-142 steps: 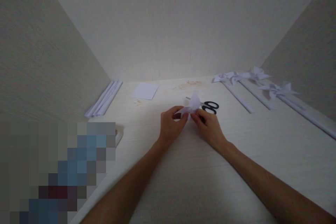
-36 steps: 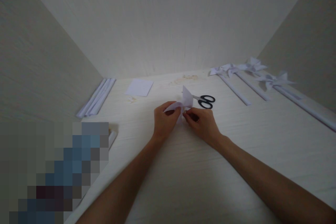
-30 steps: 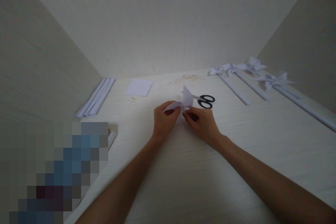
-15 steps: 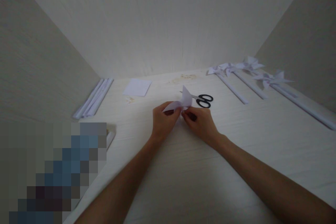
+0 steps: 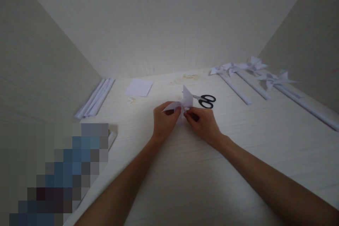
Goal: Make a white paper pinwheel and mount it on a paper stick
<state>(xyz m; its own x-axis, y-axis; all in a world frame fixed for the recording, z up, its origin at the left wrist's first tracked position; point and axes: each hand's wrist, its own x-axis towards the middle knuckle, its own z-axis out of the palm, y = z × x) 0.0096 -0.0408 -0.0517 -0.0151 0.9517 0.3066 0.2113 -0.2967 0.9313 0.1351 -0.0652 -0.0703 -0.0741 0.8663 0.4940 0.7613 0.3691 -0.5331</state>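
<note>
Surface: pale table [image 5: 185,183] boxed in by three plain walls.
Paper piece [image 5: 182,101]: white, folded into pointed flaps, one standing up; held just above mid-table.
Left hand [image 5: 164,123]: pinching its left flap.
Right hand [image 5: 202,124]: pinching its middle.
Scissors [image 5: 205,100]: just behind.
Edges: rolled sticks [image 5: 95,98] left, pinwheels [image 5: 251,69] right; near side bare.

White folded paper piece [image 5: 182,103], pinwheel-like, one pointed flap upright, another spread leftward, pinched just above the desk [image 5: 190,169] between both hands.
</note>
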